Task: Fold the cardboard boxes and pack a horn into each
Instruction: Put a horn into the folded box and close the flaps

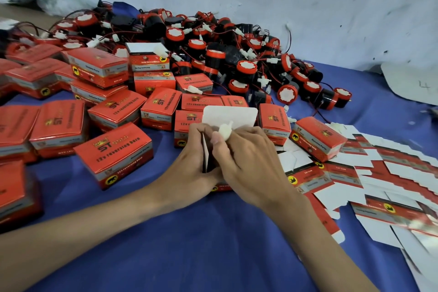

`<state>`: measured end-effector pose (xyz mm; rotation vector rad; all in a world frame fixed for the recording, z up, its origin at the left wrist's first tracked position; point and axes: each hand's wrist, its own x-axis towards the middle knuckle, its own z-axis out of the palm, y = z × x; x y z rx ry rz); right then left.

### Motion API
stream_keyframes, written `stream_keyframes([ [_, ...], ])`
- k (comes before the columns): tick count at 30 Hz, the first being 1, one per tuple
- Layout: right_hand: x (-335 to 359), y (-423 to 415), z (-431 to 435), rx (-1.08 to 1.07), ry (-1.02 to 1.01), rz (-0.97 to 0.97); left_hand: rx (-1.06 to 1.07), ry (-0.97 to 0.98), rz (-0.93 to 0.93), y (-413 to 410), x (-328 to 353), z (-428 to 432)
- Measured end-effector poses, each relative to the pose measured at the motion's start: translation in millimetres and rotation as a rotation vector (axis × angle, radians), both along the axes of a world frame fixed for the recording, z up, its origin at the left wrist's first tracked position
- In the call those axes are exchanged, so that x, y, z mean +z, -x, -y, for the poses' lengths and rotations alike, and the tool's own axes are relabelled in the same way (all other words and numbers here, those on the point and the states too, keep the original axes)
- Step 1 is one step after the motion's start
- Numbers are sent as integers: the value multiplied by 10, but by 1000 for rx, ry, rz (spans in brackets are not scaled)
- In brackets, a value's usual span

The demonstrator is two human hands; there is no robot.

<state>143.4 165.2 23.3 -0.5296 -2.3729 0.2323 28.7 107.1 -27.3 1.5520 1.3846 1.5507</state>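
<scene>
While my left hand point(189, 161) grips the open box point(206, 154), my right hand point(248, 161) pinches the white connector point(224, 131), which should tuck fully below the flap point(230, 116).

The light is soft, even and fairly bright, with a cool bluish cast. A faint sheen lies on the red boxes point(113, 149); shadows on the blue cloth point(213, 244) under my arms are weak. The wide lens bends the edges, and the flat cartons point(403, 216) at right are smeared.

Box point(222, 188) mostly hidden by left hand point(189, 152) and right hand point(248, 156) (1 flap point(230, 116), plug point(225, 131) clear)
</scene>
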Motion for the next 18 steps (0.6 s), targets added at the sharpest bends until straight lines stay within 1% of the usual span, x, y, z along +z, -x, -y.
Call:
stream_keyframes([
  [3,-13,-26,-49,-7,-2,63,-34,-9,120,17,-52,-55],
  [5,-15,-20,-92,-28,12,65,-75,-40,127,22,-112,-29],
  [6,-8,-6,-94,-34,14,64,-107,-13,149,32,-117,-26],
  [7,-2,10,-85,-34,-3,73,-98,5,132,56,-164,-36],
  [8,0,22,-73,-28,-35,95,-86,-3,156,67,-185,-93],
  [9,-3,21,-60,-12,-76,127,-7,-20,161,71,-246,-163],
  [11,12,-9,-42,43,-103,216,179,-33,247,117,-287,-235],
  [12,41,-36,-48,72,-76,249,196,-25,255,113,-281,-241],
  [14,95,-94,-59,109,-27,293,92,5,159,72,-200,-201],
  [15,116,-118,-55,123,-31,306,87,22,205,98,-178,-223],
  [18,161,-153,-38,173,-24,348,162,108,334,156,-2,-166],
])
